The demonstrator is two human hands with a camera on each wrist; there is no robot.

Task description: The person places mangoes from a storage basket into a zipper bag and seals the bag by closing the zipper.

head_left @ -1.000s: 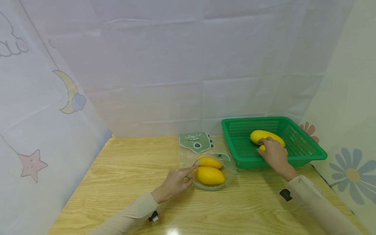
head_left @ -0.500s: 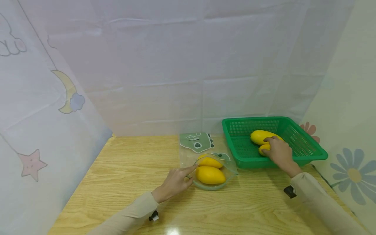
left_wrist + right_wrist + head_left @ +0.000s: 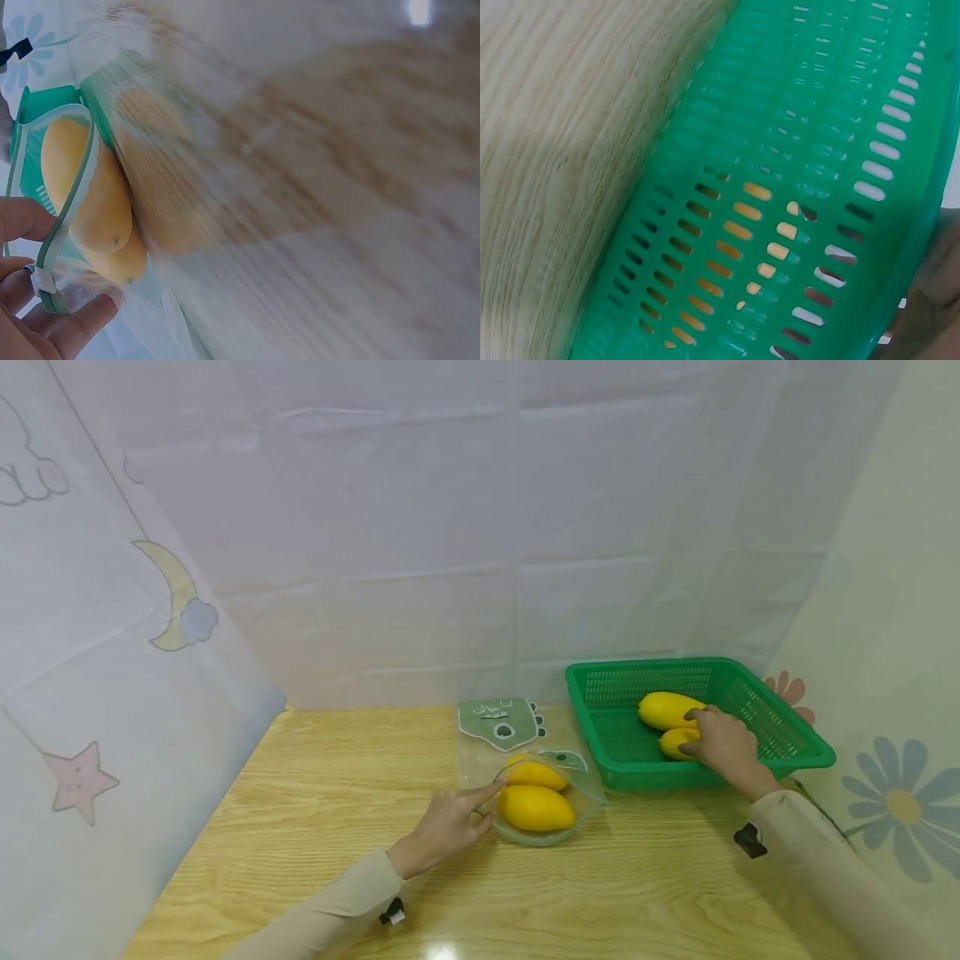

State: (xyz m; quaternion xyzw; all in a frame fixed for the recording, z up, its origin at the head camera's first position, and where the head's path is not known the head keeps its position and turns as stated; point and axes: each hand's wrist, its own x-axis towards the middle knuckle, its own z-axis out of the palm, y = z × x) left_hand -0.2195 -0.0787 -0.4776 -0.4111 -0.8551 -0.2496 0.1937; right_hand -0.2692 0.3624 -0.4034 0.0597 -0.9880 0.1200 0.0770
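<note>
My left hand (image 3: 448, 828) pinches the open mouth of a clear zip bag (image 3: 480, 764), near its white slider (image 3: 43, 279) in the left wrist view. Two yellow mangoes (image 3: 537, 808) lie inside the bag, one behind the other. On the right, my right hand (image 3: 726, 745) reaches over the front rim of a green basket (image 3: 626, 776). Its thumb and fingers are spread at the right end of the nearer mango (image 3: 677, 744), covering that end. A larger yellow mango (image 3: 667, 711) lies just behind. In the right wrist view the basket's slotted wall hides most of the fruit.
The wooden table (image 3: 337, 777) carries the bag and the basket. A pale cloth wall (image 3: 420, 568) rises behind them, and a flowered panel (image 3: 885, 693) stands close to the basket's right side. The bag has a green printed face (image 3: 501, 723).
My right hand has shifted to the right over the basket, uncovering more of the nearer mango, which stays in about the same place. The left hand and bag have not moved.
</note>
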